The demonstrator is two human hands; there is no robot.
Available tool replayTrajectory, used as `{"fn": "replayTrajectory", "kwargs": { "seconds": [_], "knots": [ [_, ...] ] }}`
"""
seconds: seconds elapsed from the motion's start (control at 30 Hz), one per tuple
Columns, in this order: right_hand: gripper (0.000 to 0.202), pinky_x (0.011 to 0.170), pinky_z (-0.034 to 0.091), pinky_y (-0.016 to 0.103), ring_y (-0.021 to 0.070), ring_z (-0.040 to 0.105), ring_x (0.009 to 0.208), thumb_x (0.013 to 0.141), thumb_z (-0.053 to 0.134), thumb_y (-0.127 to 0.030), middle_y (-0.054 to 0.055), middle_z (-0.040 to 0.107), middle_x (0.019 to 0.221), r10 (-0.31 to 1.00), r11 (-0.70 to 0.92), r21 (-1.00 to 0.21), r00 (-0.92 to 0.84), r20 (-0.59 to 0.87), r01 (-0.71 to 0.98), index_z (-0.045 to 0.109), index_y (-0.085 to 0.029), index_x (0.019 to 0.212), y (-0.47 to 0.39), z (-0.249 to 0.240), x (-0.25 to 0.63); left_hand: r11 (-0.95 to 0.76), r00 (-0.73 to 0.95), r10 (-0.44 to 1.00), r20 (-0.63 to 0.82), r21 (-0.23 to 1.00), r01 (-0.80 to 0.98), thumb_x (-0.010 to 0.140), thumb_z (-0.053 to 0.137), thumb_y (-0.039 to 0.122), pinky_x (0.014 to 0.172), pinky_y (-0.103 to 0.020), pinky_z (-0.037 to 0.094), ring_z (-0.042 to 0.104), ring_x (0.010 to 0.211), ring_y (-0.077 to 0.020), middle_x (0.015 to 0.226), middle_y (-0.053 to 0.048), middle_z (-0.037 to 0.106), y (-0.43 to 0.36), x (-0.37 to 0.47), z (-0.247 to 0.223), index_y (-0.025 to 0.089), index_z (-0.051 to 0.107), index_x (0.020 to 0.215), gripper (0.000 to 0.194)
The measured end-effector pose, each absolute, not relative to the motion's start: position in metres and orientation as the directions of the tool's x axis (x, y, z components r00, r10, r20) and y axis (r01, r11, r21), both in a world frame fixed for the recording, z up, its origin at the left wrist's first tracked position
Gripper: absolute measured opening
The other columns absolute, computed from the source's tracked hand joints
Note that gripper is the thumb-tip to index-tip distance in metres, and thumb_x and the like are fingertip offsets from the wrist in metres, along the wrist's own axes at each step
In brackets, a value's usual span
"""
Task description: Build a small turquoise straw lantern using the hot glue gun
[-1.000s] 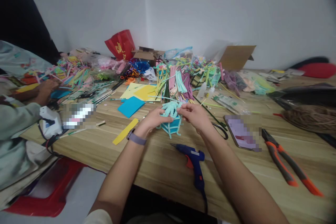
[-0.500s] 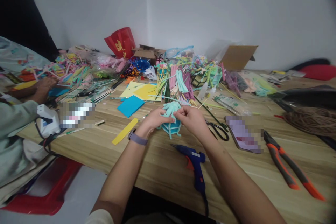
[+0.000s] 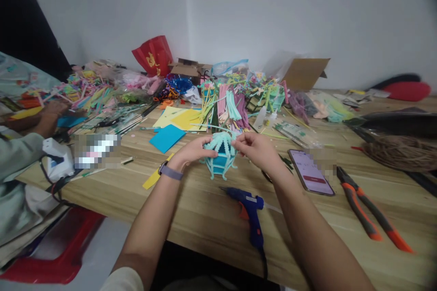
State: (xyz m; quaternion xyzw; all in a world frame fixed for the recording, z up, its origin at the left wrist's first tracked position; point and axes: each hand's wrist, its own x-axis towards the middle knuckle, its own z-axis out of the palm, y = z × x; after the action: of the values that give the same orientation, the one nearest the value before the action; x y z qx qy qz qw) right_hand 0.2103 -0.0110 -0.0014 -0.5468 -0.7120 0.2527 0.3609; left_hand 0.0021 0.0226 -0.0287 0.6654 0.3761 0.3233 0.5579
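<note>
A small lantern-shaped craft point(image 3: 219, 158), made of mint-green pipe cleaners over blue panels, stands between my hands on the wooden table. My left hand point(image 3: 198, 151) grips its left side near the top, thumb across the front. At the upper right edge, my right hand point(image 3: 251, 146) pinches one of the mint pipe cleaners between thumb and fingertips. Just in front of the craft lies a blue hot glue gun point(image 3: 251, 213), its nozzle toward the left. Scissors are mostly hidden under my right forearm.
Pliers with orange-grey handles point(image 3: 372, 209) and a phone point(image 3: 312, 173) lie to the right. Blue card point(image 3: 167, 138) and a yellow strip point(image 3: 153, 177) lie to the left. Bundled pipe cleaners point(image 3: 232, 104) are heaped behind. A co-worker's hand point(image 3: 51, 116) is at the far left.
My hands have spread slightly apart, showing more of the craft's top and blue front. The craft appears turned a little. The view has shifted slightly.
</note>
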Motion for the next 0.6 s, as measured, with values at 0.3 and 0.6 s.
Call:
{"fn": "replayTrajectory", "kwargs": {
  "seconds": [0.3,0.6],
  "knots": [
    [0.017,0.053,0.039,0.025,0.0154,0.058,0.054,0.076,0.058,-0.034,0.001,0.064,0.056,0.961,0.268,-0.727,-0.120,0.250,0.633,0.058,-0.020,0.065,-0.013,-0.005,0.198,-0.227,0.506,0.856,0.106,0.957,0.182,0.059,0.067,0.019,0.088,-0.032,0.046,0.058,0.102,-0.0233,0.112,-0.007,0.066,0.024,-0.001,-0.035,0.015,0.068,0.099,0.041],
    [0.024,0.054,0.040,0.025,0.0137,0.054,0.052,0.075,0.059,-0.042,0.000,0.060,0.056,0.960,0.281,-0.811,-0.144,0.241,0.514,0.059,-0.020,0.068,-0.009,0.005,0.228,-0.443,0.544,0.794,0.270,0.870,0.215,0.062,0.057,0.013,0.109,-0.036,0.035,0.045,0.128,-0.0232,0.128,-0.007,0.051,0.045,-0.017,-0.038,0.020,0.068,0.096,0.037]
  ]
}}
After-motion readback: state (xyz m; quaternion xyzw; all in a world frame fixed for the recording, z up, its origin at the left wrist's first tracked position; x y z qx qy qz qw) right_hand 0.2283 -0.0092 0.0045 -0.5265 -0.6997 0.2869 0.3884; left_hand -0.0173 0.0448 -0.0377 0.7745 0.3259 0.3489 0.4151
